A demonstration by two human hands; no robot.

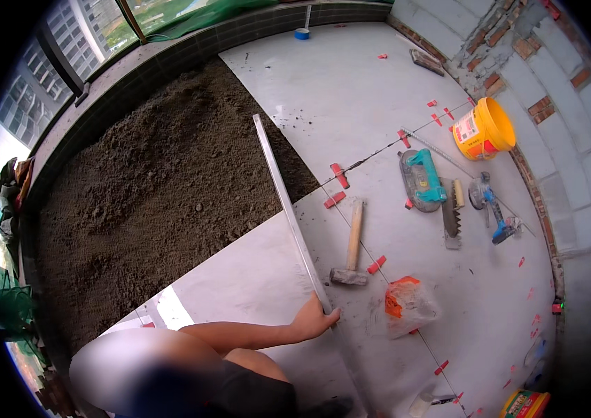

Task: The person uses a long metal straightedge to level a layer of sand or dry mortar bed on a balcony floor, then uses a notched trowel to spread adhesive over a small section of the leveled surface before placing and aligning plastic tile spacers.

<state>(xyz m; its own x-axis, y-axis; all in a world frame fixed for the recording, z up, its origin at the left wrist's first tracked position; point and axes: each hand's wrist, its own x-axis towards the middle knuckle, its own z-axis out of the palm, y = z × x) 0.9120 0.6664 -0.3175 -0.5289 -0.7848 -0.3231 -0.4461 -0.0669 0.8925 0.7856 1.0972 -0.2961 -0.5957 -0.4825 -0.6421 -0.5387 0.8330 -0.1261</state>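
Neither my left hand nor my right hand shows. A co-worker crouches at the lower left; that person's hand (315, 320) grips a long metal straightedge (281, 195), which runs from the dark mortar bed (135, 181) down over the pale floor tiles (316, 76). Right of the straightedge lie a wooden-handled hammer (350, 275), a bag of red pieces in clear plastic (410, 306), a teal suction lifter (421, 181), a notched trowel (452, 216) and a blue cordless power tool (494, 209). Red levelling wedges (339, 175) sit along the tile seams.
A yellow bucket (483, 129) stands by the block wall (567, 160) on the right, another (522, 404) at the lower right. Windows with a sill (121, 52) bound the left. A blue tape roll (302, 34) and a dirty board (426, 61) lie at the back.
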